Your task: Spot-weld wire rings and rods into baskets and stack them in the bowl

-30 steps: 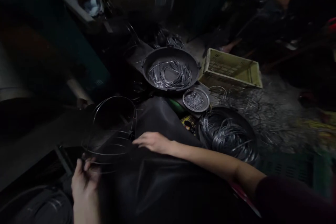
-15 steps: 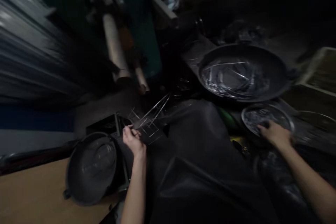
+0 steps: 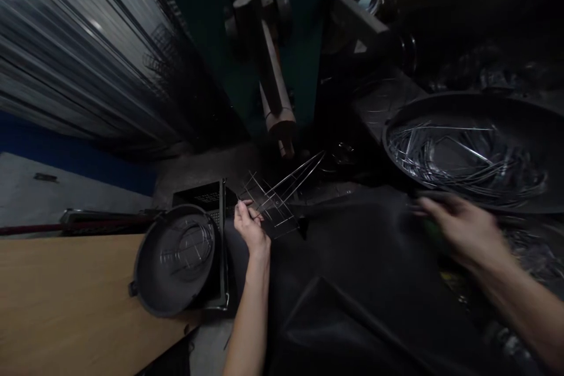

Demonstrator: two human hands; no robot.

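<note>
My left hand (image 3: 251,226) is closed around one end of a thin wire frame (image 3: 278,202), with crossing rods and two long prongs pointing up and to the right. The frame hangs over a dark apron or cloth (image 3: 352,258) across my lap. My right hand (image 3: 462,226) is slightly blurred, with thumb and fingers pinched together. Whatever lies between them is too small and dark to name. Just above this hand stands a wide black basin (image 3: 390,158) full of bent wire pieces. Past the wrist, a dish of small metal bits (image 3: 537,249) is partly hidden by the forearm.
A machine with a thick cylindrical arm (image 3: 275,97) juts down ahead of my left hand. At left, a black bucket (image 3: 147,264) with wire rings inside sits by a wooden board (image 3: 66,294). Ridged metal sheeting (image 3: 88,41) rises behind.
My right hand has come out of the small dish and moved toward my lap. The left hand keeps its hold on the wire frame. The whole view has shifted.
</note>
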